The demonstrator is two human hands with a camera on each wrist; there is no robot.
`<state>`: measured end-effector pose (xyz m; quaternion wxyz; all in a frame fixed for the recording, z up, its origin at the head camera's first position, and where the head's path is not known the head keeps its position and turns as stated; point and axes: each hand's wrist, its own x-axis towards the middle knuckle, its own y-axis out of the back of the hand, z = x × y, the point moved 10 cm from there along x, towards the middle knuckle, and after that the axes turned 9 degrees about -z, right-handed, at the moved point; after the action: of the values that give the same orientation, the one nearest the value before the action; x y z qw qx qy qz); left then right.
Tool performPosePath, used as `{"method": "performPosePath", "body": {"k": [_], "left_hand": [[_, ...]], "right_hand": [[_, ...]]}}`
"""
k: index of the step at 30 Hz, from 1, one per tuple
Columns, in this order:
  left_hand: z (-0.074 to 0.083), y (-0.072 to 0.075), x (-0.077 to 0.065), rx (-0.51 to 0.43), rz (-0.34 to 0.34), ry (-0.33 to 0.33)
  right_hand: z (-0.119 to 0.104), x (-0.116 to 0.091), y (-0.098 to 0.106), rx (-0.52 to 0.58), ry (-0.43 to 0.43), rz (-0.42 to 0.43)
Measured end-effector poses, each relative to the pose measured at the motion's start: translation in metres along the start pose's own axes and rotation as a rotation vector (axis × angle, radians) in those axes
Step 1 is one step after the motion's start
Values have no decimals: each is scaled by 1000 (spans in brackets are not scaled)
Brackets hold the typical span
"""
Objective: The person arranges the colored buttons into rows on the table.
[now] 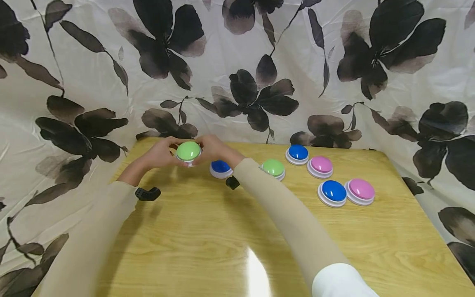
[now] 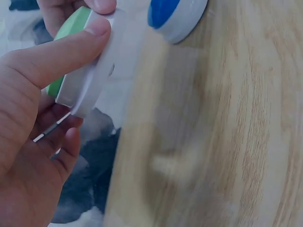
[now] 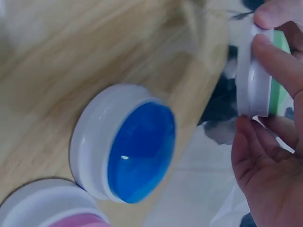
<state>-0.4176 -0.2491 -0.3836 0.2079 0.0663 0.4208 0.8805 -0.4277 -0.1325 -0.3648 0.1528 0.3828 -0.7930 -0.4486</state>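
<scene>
A push button with a green dome and white base (image 1: 188, 151) is held up over the table's far left part. My left hand (image 1: 160, 153) grips its left side, the thumb lying across the white base in the left wrist view. On the opposite side, my right hand (image 1: 215, 148) pinches the same base between thumb and fingers. Just below the right hand, a blue button (image 1: 220, 166) sits on the table, partly covered by the wrist. The right wrist view shows a pink button (image 3: 78, 221) beside a blue one, cut off by the frame.
A second green button (image 1: 273, 167) stands right of the right forearm. Farther right are a back blue button (image 1: 298, 152), a pink button (image 1: 321, 165), a front blue button (image 1: 333, 191) and another pink button (image 1: 361, 189). Floral cloth (image 1: 245, 49) hangs behind the wooden table (image 1: 193, 239).
</scene>
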Motion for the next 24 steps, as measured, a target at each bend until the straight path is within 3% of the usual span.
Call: {"method": "performPosePath", "body": {"k": [9, 15, 19, 24], "left_hand": [[-22, -11, 15, -108, -26, -6], [-29, -27, 20, -122, -70, 24], [-35, -31, 19, -138, -86, 65], [-37, -36, 22, -131, -101, 60]], "right_hand": [[24, 16, -11, 45, -22, -13], [40, 16, -22, 19, -65, -23], [43, 20, -30, 40, -42, -35], [46, 24, -35, 51, -32, -37]]}}
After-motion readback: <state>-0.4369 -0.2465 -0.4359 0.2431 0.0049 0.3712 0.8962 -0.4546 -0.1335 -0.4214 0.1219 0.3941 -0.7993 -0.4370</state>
